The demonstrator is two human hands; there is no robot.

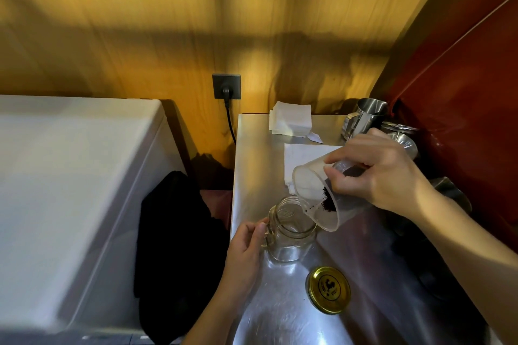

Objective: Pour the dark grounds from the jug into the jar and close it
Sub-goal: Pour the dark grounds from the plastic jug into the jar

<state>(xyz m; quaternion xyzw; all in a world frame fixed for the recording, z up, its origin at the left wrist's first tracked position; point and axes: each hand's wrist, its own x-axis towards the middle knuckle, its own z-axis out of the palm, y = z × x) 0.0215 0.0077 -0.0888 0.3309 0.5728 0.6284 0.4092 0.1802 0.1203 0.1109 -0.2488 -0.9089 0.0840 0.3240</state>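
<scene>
A clear glass jar (290, 235) stands upright and open on the steel counter (280, 316); it looks empty. My left hand (246, 246) grips the jar at its left side. My right hand (375, 171) holds a clear plastic jug (314, 193), tilted steeply with its mouth over the jar's rim. Dark grounds (329, 203) slide down the jug's lower wall toward its lip. The jar's gold lid (328, 289) lies flat on the counter, in front of and to the right of the jar.
White paper towel (301, 159) lies behind the jug, a stack of white napkins (291, 120) farther back. Steel pitchers (364, 117) and metal parts crowd the back right by a red wall. A black cloth (176, 246) hangs left of the counter, beside a white appliance (70, 190).
</scene>
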